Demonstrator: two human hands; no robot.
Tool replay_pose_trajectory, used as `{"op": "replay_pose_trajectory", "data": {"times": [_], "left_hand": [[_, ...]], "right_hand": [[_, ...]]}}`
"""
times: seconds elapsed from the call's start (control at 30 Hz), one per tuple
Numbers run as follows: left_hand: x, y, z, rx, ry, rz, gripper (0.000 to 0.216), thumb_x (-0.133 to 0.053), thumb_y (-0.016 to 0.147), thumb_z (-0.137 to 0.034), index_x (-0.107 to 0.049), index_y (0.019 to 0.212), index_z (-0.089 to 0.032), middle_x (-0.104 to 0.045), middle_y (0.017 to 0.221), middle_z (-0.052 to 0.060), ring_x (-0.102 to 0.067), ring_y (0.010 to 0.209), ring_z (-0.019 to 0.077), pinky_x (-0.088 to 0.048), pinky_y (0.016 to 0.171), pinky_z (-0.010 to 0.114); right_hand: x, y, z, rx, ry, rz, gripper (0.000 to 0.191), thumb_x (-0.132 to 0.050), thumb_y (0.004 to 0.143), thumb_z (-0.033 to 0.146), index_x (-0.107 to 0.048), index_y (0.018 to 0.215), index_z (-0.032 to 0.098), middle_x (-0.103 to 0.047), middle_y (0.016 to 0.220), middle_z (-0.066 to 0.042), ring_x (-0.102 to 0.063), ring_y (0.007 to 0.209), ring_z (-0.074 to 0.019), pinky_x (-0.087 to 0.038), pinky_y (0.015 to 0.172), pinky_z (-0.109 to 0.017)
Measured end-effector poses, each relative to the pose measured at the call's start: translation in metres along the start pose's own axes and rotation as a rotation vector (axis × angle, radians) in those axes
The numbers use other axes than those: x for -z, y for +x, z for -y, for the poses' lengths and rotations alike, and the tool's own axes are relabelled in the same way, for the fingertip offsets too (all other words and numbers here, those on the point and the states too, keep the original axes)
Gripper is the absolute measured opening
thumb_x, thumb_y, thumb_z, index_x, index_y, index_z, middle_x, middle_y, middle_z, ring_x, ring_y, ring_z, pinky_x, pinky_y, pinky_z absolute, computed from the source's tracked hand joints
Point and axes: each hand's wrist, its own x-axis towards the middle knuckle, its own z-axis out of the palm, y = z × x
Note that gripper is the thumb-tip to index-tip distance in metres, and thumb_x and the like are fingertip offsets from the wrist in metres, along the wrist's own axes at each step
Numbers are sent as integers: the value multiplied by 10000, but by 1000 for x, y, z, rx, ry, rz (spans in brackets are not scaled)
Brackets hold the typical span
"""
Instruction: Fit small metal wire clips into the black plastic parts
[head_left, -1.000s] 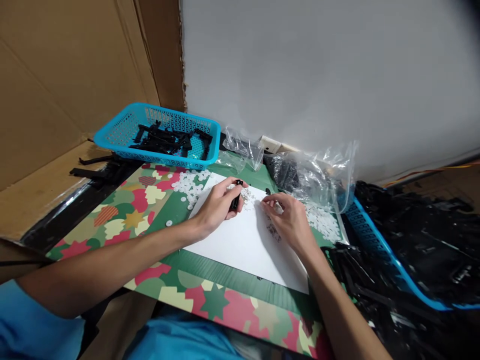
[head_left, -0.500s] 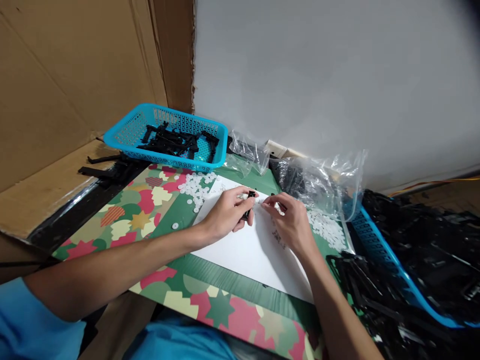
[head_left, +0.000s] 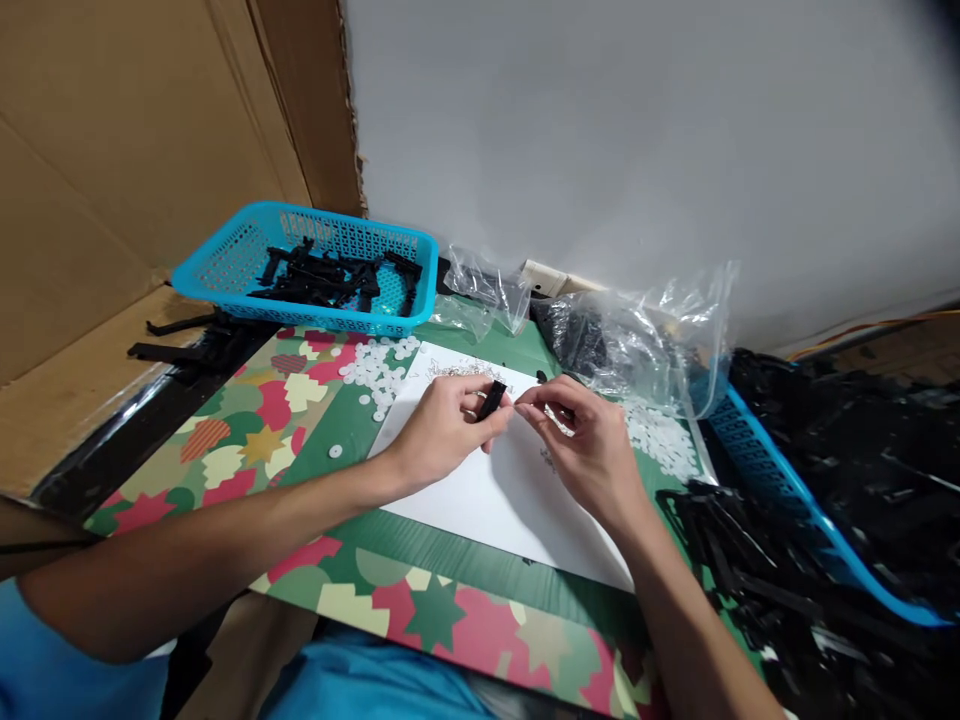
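Between the thumb and fingers of my left hand [head_left: 450,420] is a small black plastic part [head_left: 492,400], tilted. Close beside it, my right hand [head_left: 581,435] has its thumb and forefinger pinched together, pointing at the part. What the pinch holds, if anything, is too small to make out. Both hands are above a white sheet [head_left: 465,510]. Small metal pieces [head_left: 469,368], perhaps springs, lie scattered on the sheet's far side, and a few more show by my right hand. White plastic discs [head_left: 379,378] lie to the left of the sheet.
A blue basket [head_left: 300,315] with black parts stands at the back left. Clear plastic bags [head_left: 630,345] lie along the wall. More white discs [head_left: 660,440] sit at the right. A second blue basket [head_left: 795,510] and piled black parts [head_left: 750,570] fill the right side.
The black part has turned in my left hand and now leans to the right. My right fingertips have come closer to it. The whole view has shifted slightly.
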Motion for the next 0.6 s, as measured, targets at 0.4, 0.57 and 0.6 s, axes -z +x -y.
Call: {"op": "replay_pose_trajectory", "data": {"times": [0.4,0.57,0.6], "left_hand": [[0,0,-1,183,-189,65,281,-749,946,-440,-655,996,-180,-547,619,-44,-432,482,67,-272,431,173],[-2,-4,-7,418,-556,229,267,-688,1002,-438,-593,1039,-190,-657,860,19,-470,543,57,-291,504,200],[-3,-5,-8,449,-637,277,233,-693,1003,-389,-591,1045,-184,-674,919,43,-507,598,69,-328,545,207]], "right_hand": [[-1,-4,-8,-147,167,-70,222,-729,972,412,-794,909,209,-713,784,-39,-507,634,-155,-386,582,-320],[1,-4,-8,-8,-37,-131,179,-696,1005,345,-777,896,228,-749,845,-47,-591,685,-175,-457,642,-337],[2,-4,-9,24,-90,-130,179,-678,1016,323,-770,894,231,-751,857,-48,-604,698,-177,-468,658,-341]]}}
